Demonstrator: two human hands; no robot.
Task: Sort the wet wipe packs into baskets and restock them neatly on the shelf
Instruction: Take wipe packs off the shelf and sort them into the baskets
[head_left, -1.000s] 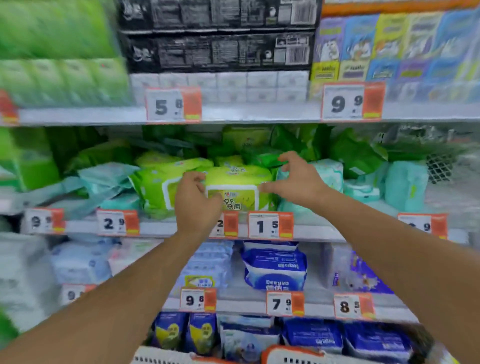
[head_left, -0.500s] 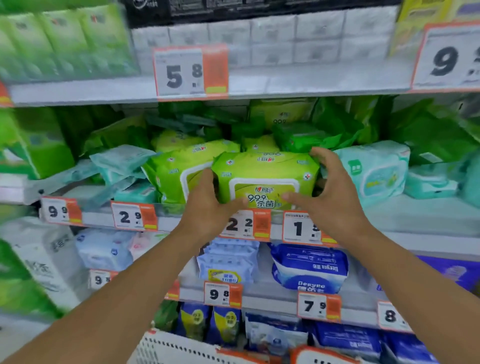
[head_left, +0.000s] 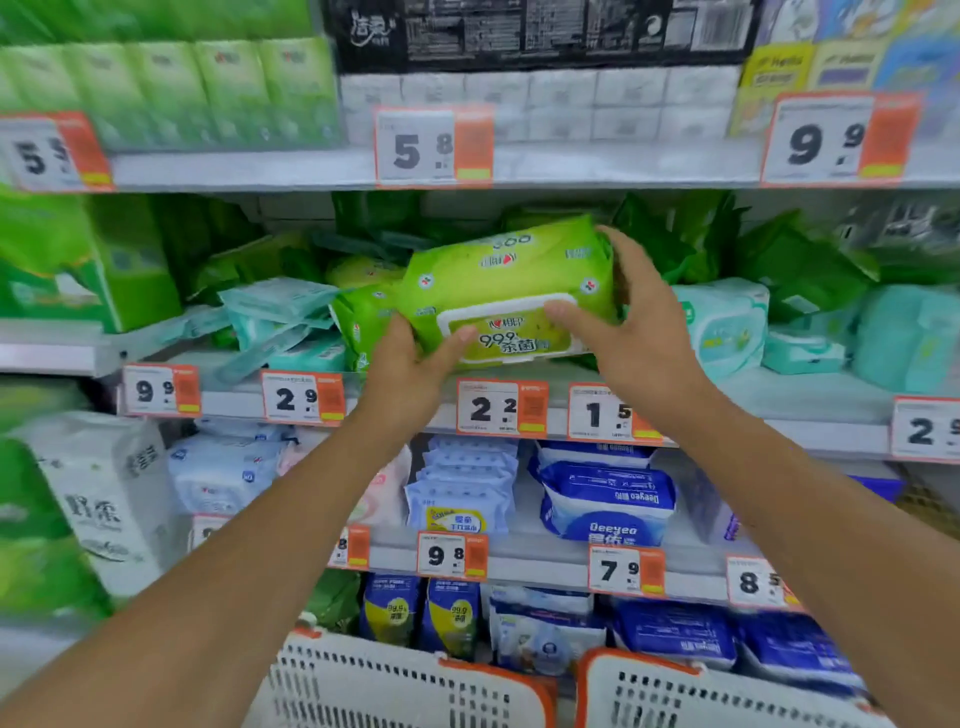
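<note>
Your left hand (head_left: 410, 364) grips the lower left corner of the lime green pack (head_left: 506, 291), thumb on its front face and fingers tucked underneath, while your right hand (head_left: 631, 332) clasps the right end, thumb laid across the white flap and fingers wrapped round the back. The pack sits between your hands, raised above the front lip of the middle shelf (head_left: 810, 400) and tilted, right end higher. Its long axis runs left to right, across your reach, so each hand has one end and neither is much nearer. A second green pack (head_left: 363, 317) lies just behind its left end, with pale teal packs (head_left: 722, 322) to the right. The two white baskets (head_left: 415, 680) wait well below, so the pack likely has to come straight down and toward you.
</note>
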